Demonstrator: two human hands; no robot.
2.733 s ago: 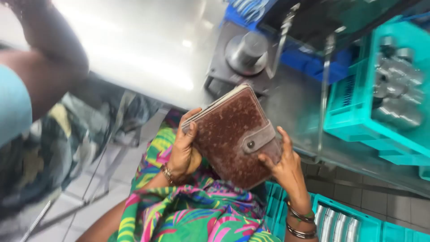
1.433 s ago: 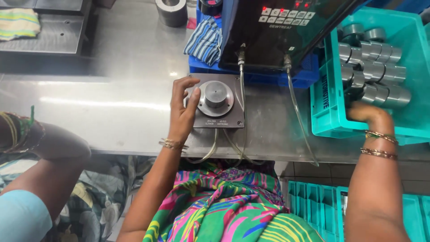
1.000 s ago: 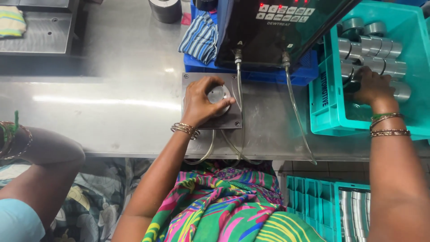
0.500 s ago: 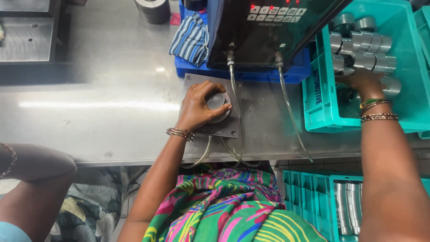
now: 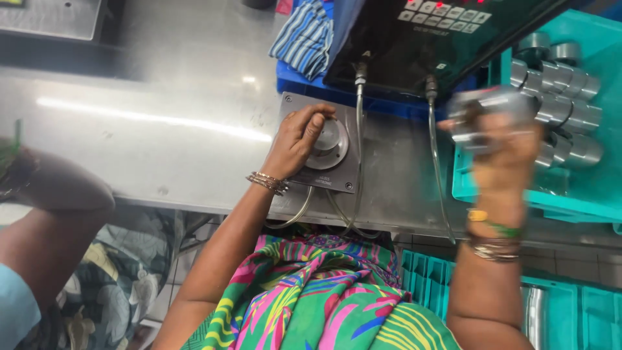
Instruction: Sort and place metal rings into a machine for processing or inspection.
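My left hand (image 5: 296, 139) rests on a round metal fixture (image 5: 330, 141) set in a grey plate (image 5: 340, 178) on the steel table, fingers curled over its left side. My right hand (image 5: 502, 152) is raised and blurred, shut on a shiny metal cylinder part (image 5: 489, 107) held just left of a teal crate (image 5: 586, 188). Several similar metal cylinders (image 5: 570, 116) lie in that crate. Two hoses (image 5: 431, 149) run down from a black control box (image 5: 440, 35) behind the fixture.
A striped cloth (image 5: 304, 35) lies on a blue tray behind the plate. Another person's arm (image 5: 52, 220) sits at the left by the steel table (image 5: 162, 116). More teal crates (image 5: 557, 304) stand below the table at the right.
My right hand has lifted out of the teal crate with a metal cylinder and moved left. My left hand stays on the round fixture.
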